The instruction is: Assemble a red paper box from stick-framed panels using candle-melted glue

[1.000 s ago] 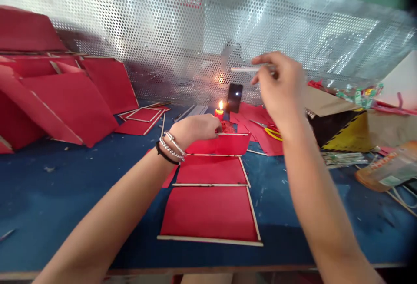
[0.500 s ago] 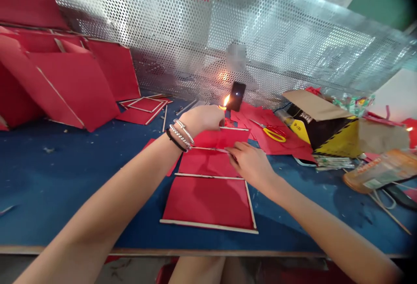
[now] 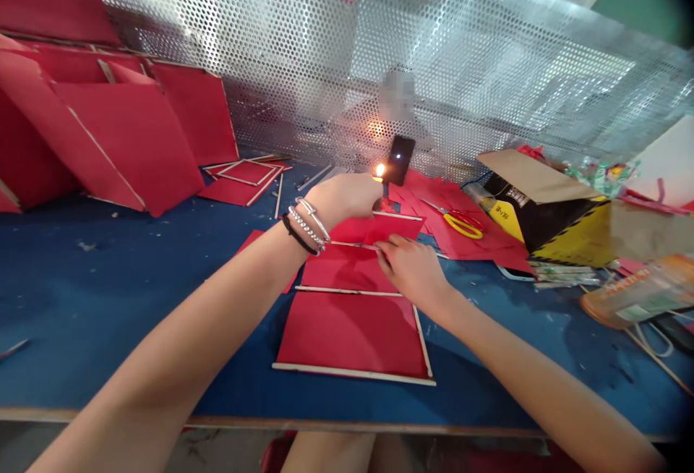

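A small flame [image 3: 379, 169] burns just above the fingers of my left hand [image 3: 352, 194], which is closed on something mostly hidden, perhaps a lighter. My right hand [image 3: 406, 263] pinches a thin pale stick [image 3: 369, 246] over the red paper. Below both hands lies a row of red panels [image 3: 352, 332] edged with thin whitish strips [image 3: 352, 373]. Part of the upper panel is covered by my left hand. A dark phone [image 3: 401, 160] stands behind the flame.
Yellow and red scissors [image 3: 460, 224] rest on red sheets [image 3: 499, 241] at the right. Further right are a black and yellow box [image 3: 569, 231] and an orange-labelled bottle [image 3: 645, 288]. Large red paper shapes [image 3: 124, 140] stand at the left, before a perforated metal screen [image 3: 271, 32].
The whole view has shifted slightly, so things appear a little further right. Both hands keep nearly the same pose, and the flame looks shorter and rounder.
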{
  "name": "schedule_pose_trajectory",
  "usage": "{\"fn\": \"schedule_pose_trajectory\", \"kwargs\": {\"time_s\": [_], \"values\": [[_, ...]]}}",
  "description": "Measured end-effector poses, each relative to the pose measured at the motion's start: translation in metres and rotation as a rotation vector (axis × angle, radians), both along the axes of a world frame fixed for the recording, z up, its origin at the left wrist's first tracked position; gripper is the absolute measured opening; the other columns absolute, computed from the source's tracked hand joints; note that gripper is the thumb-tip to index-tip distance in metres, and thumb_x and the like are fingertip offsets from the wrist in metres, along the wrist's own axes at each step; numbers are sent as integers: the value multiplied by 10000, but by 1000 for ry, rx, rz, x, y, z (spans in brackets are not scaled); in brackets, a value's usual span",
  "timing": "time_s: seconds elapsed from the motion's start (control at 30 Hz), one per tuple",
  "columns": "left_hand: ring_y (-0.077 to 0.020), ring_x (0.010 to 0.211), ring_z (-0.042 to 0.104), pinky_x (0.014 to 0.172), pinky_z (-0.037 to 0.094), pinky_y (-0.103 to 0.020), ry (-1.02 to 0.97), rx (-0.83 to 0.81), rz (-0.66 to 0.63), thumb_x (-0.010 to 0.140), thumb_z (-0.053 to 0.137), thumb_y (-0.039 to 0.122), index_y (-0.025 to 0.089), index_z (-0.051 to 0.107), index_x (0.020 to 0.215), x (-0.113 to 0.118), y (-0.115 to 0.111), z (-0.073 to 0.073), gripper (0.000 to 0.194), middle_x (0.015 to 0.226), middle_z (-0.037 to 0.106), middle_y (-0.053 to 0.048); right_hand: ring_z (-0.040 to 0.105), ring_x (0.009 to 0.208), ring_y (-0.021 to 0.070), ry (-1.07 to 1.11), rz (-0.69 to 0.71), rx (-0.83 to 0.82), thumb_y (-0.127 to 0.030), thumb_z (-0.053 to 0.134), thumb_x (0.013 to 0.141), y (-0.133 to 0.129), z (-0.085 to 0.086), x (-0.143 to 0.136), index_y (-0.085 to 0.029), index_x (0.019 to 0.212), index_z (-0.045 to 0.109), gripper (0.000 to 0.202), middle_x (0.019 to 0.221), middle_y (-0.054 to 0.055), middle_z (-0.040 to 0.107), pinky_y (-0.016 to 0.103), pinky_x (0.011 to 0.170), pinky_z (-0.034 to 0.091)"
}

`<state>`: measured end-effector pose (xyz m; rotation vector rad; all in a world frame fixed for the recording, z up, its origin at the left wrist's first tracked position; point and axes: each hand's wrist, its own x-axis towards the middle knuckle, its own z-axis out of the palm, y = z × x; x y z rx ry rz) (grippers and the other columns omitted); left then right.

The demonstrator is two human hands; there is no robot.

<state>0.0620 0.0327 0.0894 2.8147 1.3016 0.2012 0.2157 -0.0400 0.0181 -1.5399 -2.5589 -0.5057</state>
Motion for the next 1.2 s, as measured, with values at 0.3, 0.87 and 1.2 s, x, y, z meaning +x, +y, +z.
{"fn": "schedule_pose_trajectory", "kwargs": {"time_s": [0.3, 0.87, 1.2], "values": [[-208, 737, 560, 658, 360, -303, 40, 10, -4, 701, 525, 167, 151, 692, 784, 0, 4, -2, 187, 777, 668, -104, 646, 694, 232, -34, -116, -39, -268, 283, 920, 7, -4, -6, -167, 875, 641, 374, 858, 118, 658, 298, 546, 413], [-189, 789, 568, 698, 390, -266, -6, -167, -173, 683, 576, 459, 195, 646, 1059, -8, 34, -9, 465, 955, 678, -70, 639, 663, 205, 26, -43, -59, -280, 260, 935, 9, -10, -4, -181, 955, 615, 369, 888, 86, 650, 280, 521, 392], [-188, 869, 584, 770, 413, -259, 11, -291, -123, 730, 526, 498, 189, 642, 1079, -21, 32, 6, 481, 1041, 667, -84, 601, 904, 160, 633, 165, -217, -290, 457, 877, 21, -34, 4, -201, 1034, 606, 235, 1011, 44, 641, 249, 760, 442]]}}
